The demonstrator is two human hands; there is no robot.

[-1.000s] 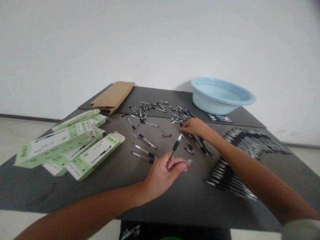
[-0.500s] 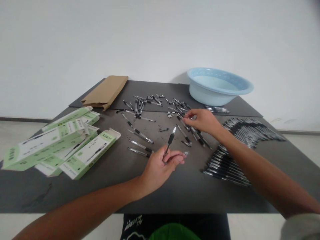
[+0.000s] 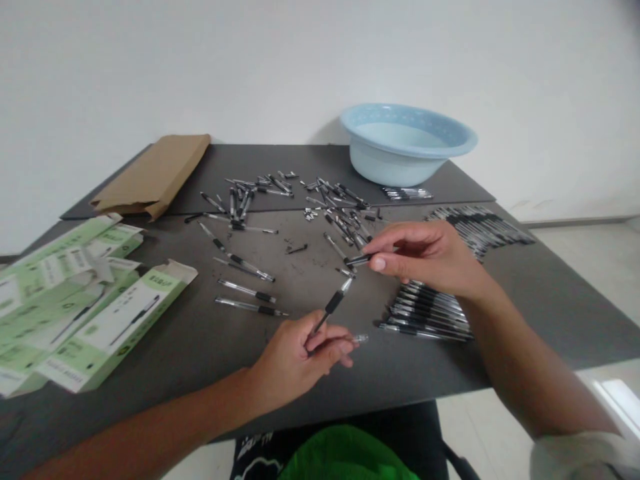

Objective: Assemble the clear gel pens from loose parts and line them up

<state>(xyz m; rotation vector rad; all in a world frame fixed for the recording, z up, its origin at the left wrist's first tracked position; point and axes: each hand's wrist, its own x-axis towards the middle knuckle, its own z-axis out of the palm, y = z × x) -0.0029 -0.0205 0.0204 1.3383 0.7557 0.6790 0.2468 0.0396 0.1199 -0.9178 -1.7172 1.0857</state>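
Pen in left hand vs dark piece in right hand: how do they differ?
The pen slants diagonally in this view; the dark piece sits closer to level. The pen shows a black sleeve and a pale tapered tip; the dark piece looks mostly black, partly covered. Shared: both are held, the pen in the left hand, the dark piece in the right hand.
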